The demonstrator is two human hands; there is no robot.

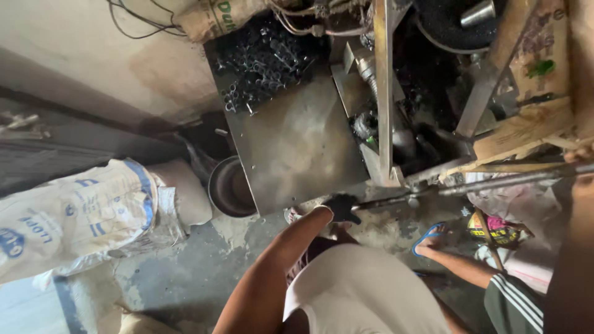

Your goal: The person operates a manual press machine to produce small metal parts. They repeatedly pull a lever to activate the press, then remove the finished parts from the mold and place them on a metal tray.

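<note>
A long metal rod (489,183) runs across the right half of the view, out from a greasy machine (396,111). My left hand (340,207), in a black glove, is closed around the rod's near end, just below the edge of a steel tray (297,148). My right hand (580,156) shows only at the right border, its fingers curled over the far part of the same rod. At the tray's far end lies a heap of several short dark metal tubes (263,62).
A dark round metal bowl (228,187) sits on the floor left of the tray. Printed white sacks (80,213) lie at the left. Another person's foot in a blue sandal (431,238) and their leg in striped shorts (513,300) are at the lower right. Wooden boards (526,127) stand at the upper right.
</note>
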